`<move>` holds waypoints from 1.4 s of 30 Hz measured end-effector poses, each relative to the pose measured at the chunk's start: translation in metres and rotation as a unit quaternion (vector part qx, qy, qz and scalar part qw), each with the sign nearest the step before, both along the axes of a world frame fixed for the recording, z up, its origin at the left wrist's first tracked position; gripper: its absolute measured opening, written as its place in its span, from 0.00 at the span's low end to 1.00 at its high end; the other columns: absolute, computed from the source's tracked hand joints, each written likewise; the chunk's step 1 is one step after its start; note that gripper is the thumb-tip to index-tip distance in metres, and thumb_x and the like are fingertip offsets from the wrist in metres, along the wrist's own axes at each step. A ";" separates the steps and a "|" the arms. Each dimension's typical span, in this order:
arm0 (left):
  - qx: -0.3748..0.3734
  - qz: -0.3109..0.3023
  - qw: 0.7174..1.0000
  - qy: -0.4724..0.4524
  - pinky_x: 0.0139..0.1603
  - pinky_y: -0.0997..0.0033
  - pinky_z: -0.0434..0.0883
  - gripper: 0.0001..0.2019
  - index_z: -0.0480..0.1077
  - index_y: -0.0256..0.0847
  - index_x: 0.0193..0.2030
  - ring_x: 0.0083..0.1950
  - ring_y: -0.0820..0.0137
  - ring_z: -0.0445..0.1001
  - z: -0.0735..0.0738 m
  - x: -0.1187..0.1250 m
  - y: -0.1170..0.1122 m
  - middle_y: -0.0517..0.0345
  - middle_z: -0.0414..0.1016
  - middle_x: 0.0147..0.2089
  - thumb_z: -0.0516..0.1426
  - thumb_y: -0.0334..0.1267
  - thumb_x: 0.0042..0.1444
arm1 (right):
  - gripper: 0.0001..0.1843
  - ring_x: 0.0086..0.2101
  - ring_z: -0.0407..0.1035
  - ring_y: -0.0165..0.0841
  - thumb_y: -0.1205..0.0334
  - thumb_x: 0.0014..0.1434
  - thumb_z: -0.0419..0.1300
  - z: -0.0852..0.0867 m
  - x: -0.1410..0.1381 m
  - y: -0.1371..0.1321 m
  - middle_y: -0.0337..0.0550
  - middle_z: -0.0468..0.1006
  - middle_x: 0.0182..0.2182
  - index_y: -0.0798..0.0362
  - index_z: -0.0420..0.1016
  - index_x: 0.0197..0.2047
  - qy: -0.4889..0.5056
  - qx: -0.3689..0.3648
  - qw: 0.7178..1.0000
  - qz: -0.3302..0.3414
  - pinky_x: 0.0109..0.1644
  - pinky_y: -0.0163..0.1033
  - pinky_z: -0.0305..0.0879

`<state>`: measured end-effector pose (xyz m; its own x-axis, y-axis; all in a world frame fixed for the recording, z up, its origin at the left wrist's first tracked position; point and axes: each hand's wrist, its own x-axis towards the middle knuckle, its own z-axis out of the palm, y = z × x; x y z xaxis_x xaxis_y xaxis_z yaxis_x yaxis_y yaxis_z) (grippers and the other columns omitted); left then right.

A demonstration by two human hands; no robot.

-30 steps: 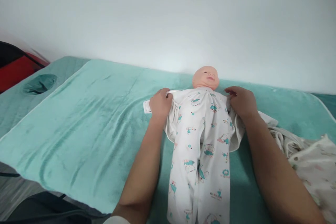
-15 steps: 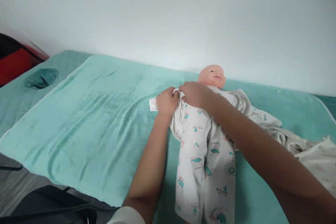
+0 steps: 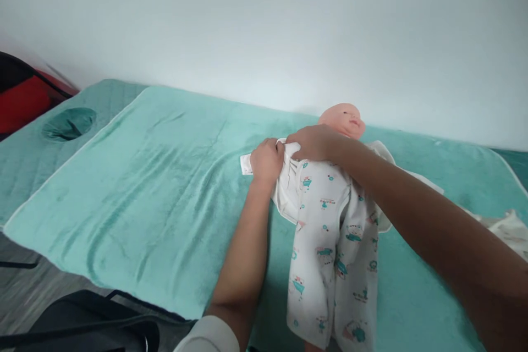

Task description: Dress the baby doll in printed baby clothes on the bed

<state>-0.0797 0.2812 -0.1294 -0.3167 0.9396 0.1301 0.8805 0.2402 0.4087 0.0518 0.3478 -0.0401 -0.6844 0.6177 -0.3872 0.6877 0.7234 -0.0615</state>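
A baby doll (image 3: 341,118) lies on its back on the bed, its bald head toward the wall. It wears white baby clothes (image 3: 319,242) printed with small teal and pink figures. My left hand (image 3: 267,160) is closed around the sleeve on the doll's left-hand side in view, and the cuff sticks out beyond my fist. Close beside it, my right hand (image 3: 315,143) pinches the cloth near the shoulder, just below the doll's head. The doll's arm is hidden inside the sleeve and under my hands. My right forearm covers part of the doll's chest.
A teal sheet (image 3: 165,203) with folds covers the bed, which has a face hole (image 3: 69,124) at its left end. A white wall (image 3: 264,27) runs along the back. More pale cloth (image 3: 509,231) lies at the right. A black chair (image 3: 91,322) stands at the front left.
The doll's head and body have shifted slightly to the right in view. My right hand has drawn the cloth a little to the right, while my left hand keeps its grip on the sleeve.
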 end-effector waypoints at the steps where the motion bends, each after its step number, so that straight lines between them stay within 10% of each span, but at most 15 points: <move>1: 0.006 -0.003 1.000 0.000 0.45 0.66 0.67 0.18 0.74 0.44 0.44 0.51 0.62 0.78 0.000 -0.001 0.000 0.52 0.81 0.49 0.43 0.41 0.72 | 0.13 0.34 0.74 0.38 0.58 0.61 0.57 0.002 0.004 0.000 0.44 0.83 0.40 0.46 0.79 0.47 0.004 0.007 1.000 -0.001 0.38 0.41 0.60; 14: -0.124 -0.003 0.992 -0.022 0.45 0.63 0.70 0.17 0.71 0.44 0.49 0.52 0.58 0.79 -0.002 -0.025 -0.005 0.47 0.80 0.52 0.42 0.34 0.70 | 0.09 0.33 0.67 0.33 0.60 0.61 0.57 0.037 0.042 -0.007 0.44 0.79 0.38 0.49 0.79 0.40 0.032 0.105 0.990 -0.090 0.35 0.40 0.54; 20: -0.043 0.025 0.999 0.013 0.51 0.59 0.72 0.10 0.68 0.45 0.53 0.54 0.56 0.77 0.004 -0.024 -0.008 0.47 0.78 0.54 0.51 0.38 0.67 | 0.10 0.37 0.71 0.36 0.58 0.63 0.57 0.018 0.025 -0.012 0.44 0.80 0.41 0.47 0.78 0.44 0.069 0.072 0.993 -0.070 0.36 0.40 0.57; 25: 0.000 -0.080 0.994 0.081 0.73 0.42 0.55 0.16 0.69 0.48 0.56 0.64 0.54 0.68 0.004 -0.013 -0.009 0.50 0.76 0.57 0.50 0.31 0.64 | 0.13 0.41 0.74 0.41 0.60 0.63 0.57 -0.001 0.001 -0.011 0.47 0.81 0.43 0.47 0.78 0.49 0.061 0.060 0.995 -0.051 0.39 0.42 0.62; 29: 0.015 -0.135 0.989 0.058 0.66 0.54 0.64 0.22 0.67 0.48 0.61 0.61 0.57 0.70 0.002 -0.010 -0.009 0.52 0.76 0.58 0.51 0.29 0.62 | 0.17 0.49 0.73 0.44 0.62 0.65 0.55 0.001 0.016 -0.017 0.49 0.80 0.51 0.49 0.76 0.55 0.132 0.034 0.990 -0.038 0.50 0.47 0.67; 32: 0.009 -0.113 0.992 0.059 0.58 0.56 0.67 0.20 0.69 0.48 0.59 0.60 0.57 0.71 0.001 -0.012 -0.009 0.52 0.76 0.57 0.50 0.29 0.62 | 0.18 0.56 0.71 0.43 0.59 0.68 0.52 -0.004 0.056 -0.035 0.46 0.78 0.57 0.47 0.75 0.58 0.281 0.001 0.956 -0.080 0.59 0.49 0.67; 38: 0.005 -0.066 0.994 0.084 0.57 0.56 0.67 0.20 0.69 0.48 0.57 0.60 0.55 0.71 -0.004 -0.011 -0.007 0.50 0.76 0.57 0.48 0.27 0.63 | 0.20 0.59 0.72 0.41 0.52 0.69 0.53 -0.062 0.149 -0.086 0.43 0.77 0.60 0.43 0.72 0.62 0.520 0.049 0.784 -0.336 0.64 0.50 0.68; 42: -0.013 -0.045 0.993 0.104 0.55 0.53 0.68 0.21 0.68 0.47 0.58 0.59 0.52 0.71 -0.003 -0.003 -0.006 0.48 0.75 0.58 0.49 0.26 0.61 | 0.23 0.59 0.71 0.42 0.55 0.67 0.54 -0.088 0.164 -0.095 0.46 0.77 0.60 0.45 0.71 0.64 0.499 0.092 0.779 -0.367 0.65 0.54 0.67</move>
<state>-0.0830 0.2748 -0.1324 -0.1997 0.9668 0.1592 0.9639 0.1646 0.2094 0.2153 0.2527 -0.1283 -0.0243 0.9668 0.2543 0.5960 0.2182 -0.7728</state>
